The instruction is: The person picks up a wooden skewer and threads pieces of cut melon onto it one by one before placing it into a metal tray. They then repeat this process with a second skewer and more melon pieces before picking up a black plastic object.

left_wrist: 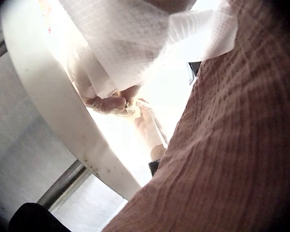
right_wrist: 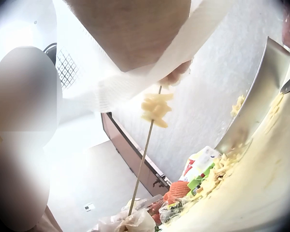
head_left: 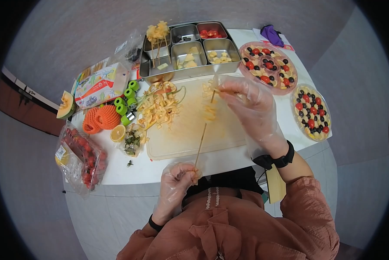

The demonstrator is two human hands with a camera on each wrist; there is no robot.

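Observation:
Both hands wear clear plastic gloves. Low in the head view, in front of the person's body, my left hand grips the lower end of a thin wooden skewer. The skewer slants up over the cutting board. Yellow fruit pieces are threaded bunched near its upper end. There, the fingers of my right hand pinch around the tip, with a pale bit beside them; whether they hold a fruit piece too I cannot tell. In the left wrist view, glare washes out the left fingers.
Peelings heap on the board's left. Behind stands a steel tray of containers with cut fruit and upright skewers. Fruit platters sit right. Orange foam nets, green rolls, a lemon half and boxed strawberries lie left.

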